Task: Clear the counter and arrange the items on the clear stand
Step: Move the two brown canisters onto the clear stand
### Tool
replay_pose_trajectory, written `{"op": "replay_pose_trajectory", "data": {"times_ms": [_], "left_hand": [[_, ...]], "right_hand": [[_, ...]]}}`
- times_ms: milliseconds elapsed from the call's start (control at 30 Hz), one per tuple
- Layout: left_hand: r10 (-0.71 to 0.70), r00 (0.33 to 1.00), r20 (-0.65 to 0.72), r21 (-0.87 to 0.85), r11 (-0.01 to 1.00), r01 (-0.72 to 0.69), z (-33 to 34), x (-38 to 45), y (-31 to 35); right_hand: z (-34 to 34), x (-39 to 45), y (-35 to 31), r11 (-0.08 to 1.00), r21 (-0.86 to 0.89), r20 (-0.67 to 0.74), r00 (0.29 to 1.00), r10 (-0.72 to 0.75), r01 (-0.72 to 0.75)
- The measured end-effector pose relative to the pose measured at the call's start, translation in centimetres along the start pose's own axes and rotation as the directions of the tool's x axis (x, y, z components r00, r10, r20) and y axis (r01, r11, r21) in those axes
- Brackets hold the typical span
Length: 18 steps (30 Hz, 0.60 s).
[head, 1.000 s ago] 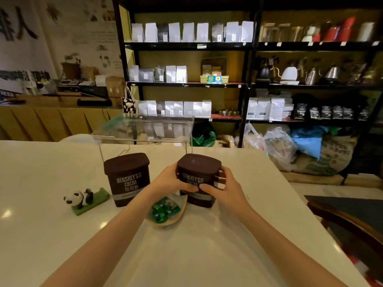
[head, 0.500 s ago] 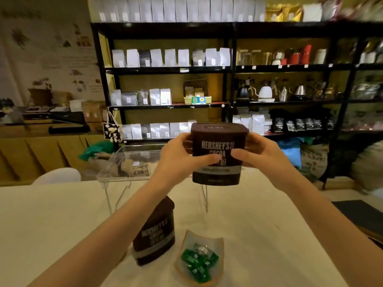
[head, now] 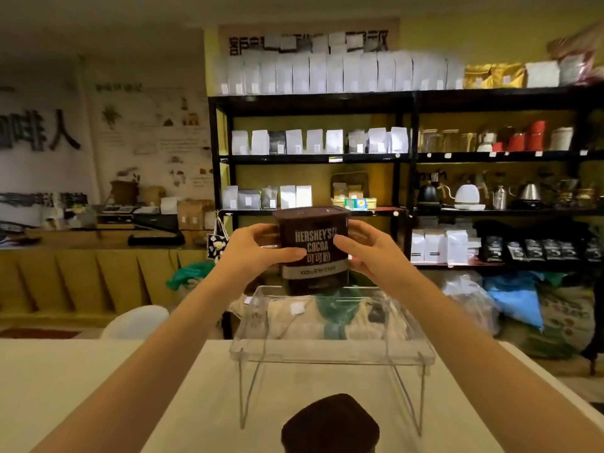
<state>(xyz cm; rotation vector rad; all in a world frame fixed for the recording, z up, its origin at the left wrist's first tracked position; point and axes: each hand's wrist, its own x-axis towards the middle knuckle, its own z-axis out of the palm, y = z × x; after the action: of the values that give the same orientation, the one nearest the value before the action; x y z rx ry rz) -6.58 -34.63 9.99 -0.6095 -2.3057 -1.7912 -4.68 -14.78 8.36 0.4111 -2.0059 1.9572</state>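
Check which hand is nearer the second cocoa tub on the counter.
Neither clearly: left hand and right hand both grip the raised Hershey's cocoa tub, well above the second cocoa tub.

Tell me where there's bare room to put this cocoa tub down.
The clear stand's whole top is bare, right under the tub held by both hands. The counter left and right of the stand's legs is open too. Nearer you, a second tub blocks the middle.

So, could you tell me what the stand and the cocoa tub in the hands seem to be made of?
Stand: likely clear acrylic or similar plastic, glossy; the bags behind show through its top and legs.
Cocoa tub: probably brown plastic with a smooth lid and a printed label; cardboard cannot be ruled out.
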Motion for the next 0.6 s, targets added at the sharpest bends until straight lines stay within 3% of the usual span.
{"op": "replay_pose_trajectory", "data": {"times_ms": [100,333,600], "left_hand": [[-0.005,0.991,-0.134,-0.010,1.000,0.003,-0.5,1.1,-2.1],[0.063,0.931,-0.359,0.211,0.977,0.015,0.4,1.9,-6.3],[0.121,0.900,-0.420,0.383,0.922,0.054,1.7,2.5,-9.8]], "right_hand": [[1.4,2.2,1.8,0.996,0.072,0.056,0.998,0.042,-0.046],[3.3,5.3,5.7,0.987,-0.053,0.017,0.989,0.150,-0.148],[5.4,7.0,8.6,0.960,0.011,-0.027,0.959,0.281,-0.280]]}}
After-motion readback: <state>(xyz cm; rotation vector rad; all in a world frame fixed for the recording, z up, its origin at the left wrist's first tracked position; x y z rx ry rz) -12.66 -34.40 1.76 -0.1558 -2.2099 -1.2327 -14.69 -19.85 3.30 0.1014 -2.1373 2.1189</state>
